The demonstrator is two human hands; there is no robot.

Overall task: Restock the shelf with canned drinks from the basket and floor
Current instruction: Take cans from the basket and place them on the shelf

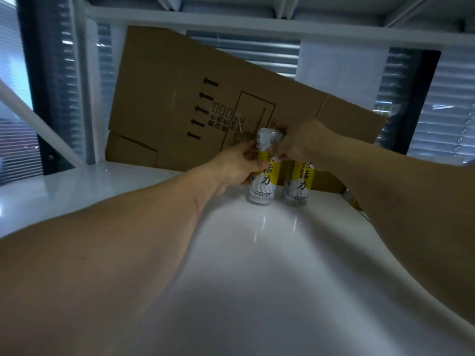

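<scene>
Head view: two slim white-and-yellow drink cans stand side by side on the glossy white shelf (257,253), both just in front of the flattened brown cardboard box (180,98) propped against the shelf's back. The can left of its neighbour (263,186) is clamped from both sides: the left hand (236,168) curls round its middle, while the right hand (300,145) pinches it at the top. The second can (299,185), closest to the cardboard's right end, stands free of either hand.

Judging by the shelf, restocking has barely begun: one can is placed, another is being set down, and the broad stretch of shelf in front of the cardboard awaits more. Neither basket nor floor is in view, so the remaining stock cannot be told.
</scene>
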